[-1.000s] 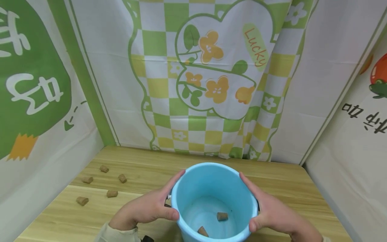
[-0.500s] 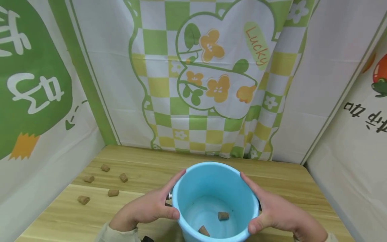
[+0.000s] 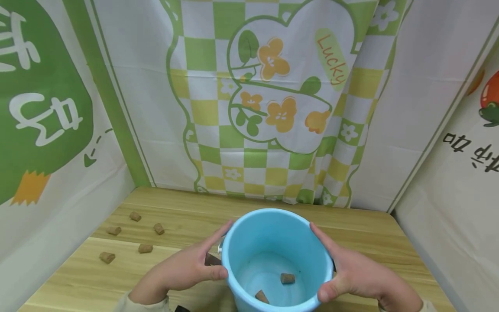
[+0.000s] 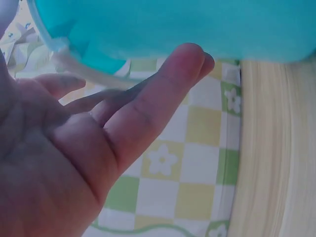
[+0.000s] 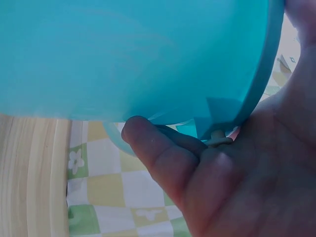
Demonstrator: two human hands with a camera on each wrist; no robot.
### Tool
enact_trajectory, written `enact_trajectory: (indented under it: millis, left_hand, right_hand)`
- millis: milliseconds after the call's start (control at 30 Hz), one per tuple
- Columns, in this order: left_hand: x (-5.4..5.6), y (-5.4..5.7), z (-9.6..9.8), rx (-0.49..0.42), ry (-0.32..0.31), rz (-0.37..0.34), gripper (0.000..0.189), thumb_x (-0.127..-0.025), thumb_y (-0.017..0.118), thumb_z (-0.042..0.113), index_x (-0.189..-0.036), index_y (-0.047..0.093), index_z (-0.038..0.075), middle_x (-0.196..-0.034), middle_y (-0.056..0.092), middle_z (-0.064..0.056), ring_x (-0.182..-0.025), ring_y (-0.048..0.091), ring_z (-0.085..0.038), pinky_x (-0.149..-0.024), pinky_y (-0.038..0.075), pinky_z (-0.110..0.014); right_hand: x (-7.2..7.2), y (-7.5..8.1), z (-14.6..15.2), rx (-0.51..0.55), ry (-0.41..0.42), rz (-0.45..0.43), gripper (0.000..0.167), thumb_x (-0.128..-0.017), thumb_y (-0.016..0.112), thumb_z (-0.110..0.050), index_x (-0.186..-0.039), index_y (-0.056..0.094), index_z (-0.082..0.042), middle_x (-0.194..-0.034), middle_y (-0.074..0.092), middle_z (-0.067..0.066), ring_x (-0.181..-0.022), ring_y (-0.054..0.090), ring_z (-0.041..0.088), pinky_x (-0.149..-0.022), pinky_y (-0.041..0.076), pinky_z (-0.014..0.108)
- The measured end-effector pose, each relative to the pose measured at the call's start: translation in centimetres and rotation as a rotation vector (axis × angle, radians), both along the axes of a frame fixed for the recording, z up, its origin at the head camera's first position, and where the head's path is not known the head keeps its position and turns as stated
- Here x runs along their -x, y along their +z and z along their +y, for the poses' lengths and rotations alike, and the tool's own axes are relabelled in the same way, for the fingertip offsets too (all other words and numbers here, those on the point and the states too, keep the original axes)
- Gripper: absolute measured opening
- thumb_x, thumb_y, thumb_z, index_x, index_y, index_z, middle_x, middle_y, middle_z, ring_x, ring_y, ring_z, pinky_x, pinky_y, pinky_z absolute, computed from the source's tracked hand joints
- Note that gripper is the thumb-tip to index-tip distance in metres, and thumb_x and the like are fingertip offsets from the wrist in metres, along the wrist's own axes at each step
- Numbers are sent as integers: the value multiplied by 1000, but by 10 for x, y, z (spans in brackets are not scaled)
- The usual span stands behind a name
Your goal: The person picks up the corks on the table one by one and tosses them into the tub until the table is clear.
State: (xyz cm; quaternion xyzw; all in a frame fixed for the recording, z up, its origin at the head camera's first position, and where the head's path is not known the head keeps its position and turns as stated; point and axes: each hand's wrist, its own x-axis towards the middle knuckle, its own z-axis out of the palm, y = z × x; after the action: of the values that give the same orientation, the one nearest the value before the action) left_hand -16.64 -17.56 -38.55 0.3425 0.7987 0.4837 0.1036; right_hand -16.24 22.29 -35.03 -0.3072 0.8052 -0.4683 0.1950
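A light blue bucket (image 3: pixel 273 234) stands on the wooden table in the head view, its mouth facing up. Two small corks, one cork (image 3: pixel 287 278) and another cork (image 3: pixel 261 297), lie on its bottom. My left hand (image 3: pixel 187 266) is spread beside the bucket's left side, thumb near the rim; in the left wrist view its fingers (image 4: pixel 143 111) stretch out fairly straight near the wall. At the right side, my right hand (image 3: pixel 351 273) holds the bucket, thumb by the near rim and fingers reaching round the wall, as the right wrist view also shows.
Several loose corks lie on the left of the wooden table (image 3: pixel 171 203), among them a cork (image 3: pixel 107 257) and a cork (image 3: pixel 145 248). A printed cloth (image 3: pixel 241 169) hangs behind the table. Cloth walls stand at both sides.
My left hand has shifted slightly left, opening a gap by the bucket's handle joint. The right hand, bucket and corks look nearly unchanged.
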Motion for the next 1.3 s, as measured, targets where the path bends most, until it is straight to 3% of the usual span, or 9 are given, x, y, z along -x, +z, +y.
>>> enact_trajectory:
  millis: [167,267,400,600,733,900,1000,1100,1300]
  left_hand:
    - [-3,4,-15,39,118,-47,89,-97,68,28,-161,6,35,-114,72,1,-96,69,-12,-83,52,-37]
    - [-3,6,-26,12,151,-85,87,-99,66,26,-161,6,33,-135,60,3,-86,71,-18,-77,55,-38]
    - [-1,6,-39,-20,171,-117,85,-99,65,22,-161,8,32,-164,16,1,-67,67,-25,-63,56,-37]
    - [0,6,-60,-23,270,-112,84,-98,67,23,-160,13,35,-163,20,3,-46,44,-11,-42,43,-29]
    - [-1,6,-76,-77,341,-62,79,-99,65,19,-160,16,34,-164,19,1,-46,36,-9,-43,39,-31]
    - [-4,5,-100,-292,384,56,70,-104,50,2,-161,17,25,-163,16,-5,-62,44,-8,-55,45,-27]
    - [-7,5,-114,-373,425,98,68,-105,46,1,-162,17,25,-136,46,-9,-85,51,-11,-77,44,-23]
    - [-9,3,-127,-442,451,116,69,-104,45,-2,-162,15,23,-126,50,-4,-89,52,-11,-84,41,-21]
    - [-10,-2,-149,-459,584,117,72,-104,47,2,-162,11,28,-162,18,10,-91,52,-3,-62,48,-30]
  right_hand:
    - [0,0,1,-16,-6,20,126,-78,88,-35,-160,-7,-30,-152,35,20,-118,54,32,-93,44,30]
    - [-1,0,1,-9,-7,16,126,-78,88,-35,-160,-7,-29,-152,35,21,-118,54,33,-93,44,30]
    - [-1,-1,1,12,-8,3,125,-78,88,-34,-160,-7,-29,-152,34,22,-119,53,34,-94,44,30]
    - [1,-3,1,28,-10,-47,125,-79,88,-31,-160,-7,-30,-155,27,23,-121,52,34,-93,45,31]
    - [1,-4,1,26,-15,-73,124,-79,87,-32,-160,-8,-32,-156,25,23,-121,51,33,-92,46,32]
    - [0,-4,1,21,-20,-67,125,-79,87,-33,-160,-8,-32,-155,27,23,-119,53,32,-92,46,32]
    - [-1,-3,0,24,-23,-67,125,-79,87,-32,-160,-8,-32,-154,28,23,-118,54,33,-91,47,32]
    - [-2,-3,0,28,-24,-65,125,-79,87,-31,-160,-8,-31,-154,29,23,-118,54,34,-91,47,32]
    - [-2,-2,0,12,-29,-44,124,-80,87,-29,-160,-7,-31,-153,30,23,-118,54,33,-91,46,31]
